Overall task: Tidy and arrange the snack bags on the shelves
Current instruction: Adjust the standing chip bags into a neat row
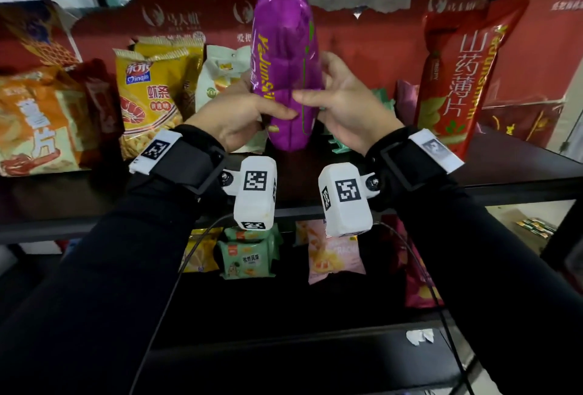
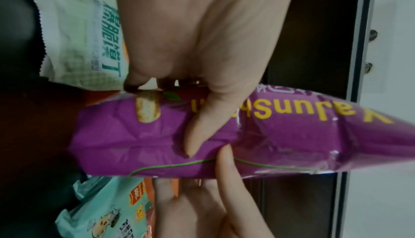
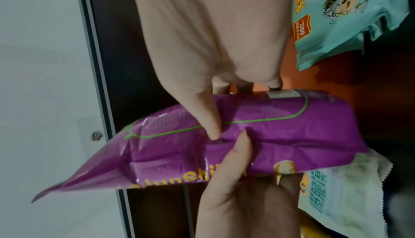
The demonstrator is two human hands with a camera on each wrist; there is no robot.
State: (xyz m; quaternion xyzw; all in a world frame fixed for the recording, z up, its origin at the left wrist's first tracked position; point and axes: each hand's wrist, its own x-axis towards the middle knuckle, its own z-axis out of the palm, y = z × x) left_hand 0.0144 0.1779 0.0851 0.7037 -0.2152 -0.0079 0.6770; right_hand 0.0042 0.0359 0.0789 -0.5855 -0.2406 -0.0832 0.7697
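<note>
A tall purple snack bag (image 1: 284, 47) with yellow lettering stands upright at the middle of the upper shelf (image 1: 63, 224). Both hands hold it low down. My left hand (image 1: 252, 110) grips its left side, thumb across the front and fingers behind. On the right side my right hand (image 1: 340, 101) grips it the same way. The two thumb tips almost meet on the front. The left wrist view has the purple bag (image 2: 269, 135) lying sideways under my left hand (image 2: 202, 46). In the right wrist view my right hand (image 3: 213, 46) holds the purple bag (image 3: 292, 135). Whether the bag's bottom touches the shelf is unclear.
Left of the hands stand a yellow shrimp-strip bag (image 1: 148, 95), an orange bag (image 1: 38, 123) and a white-green bag (image 1: 220, 79). A tall red bag (image 1: 454, 79) leans at the right, with mint-green bags (image 1: 383, 101) behind my right hand. Green (image 1: 246, 256) and pink (image 1: 334, 256) bags lie on the lower shelf.
</note>
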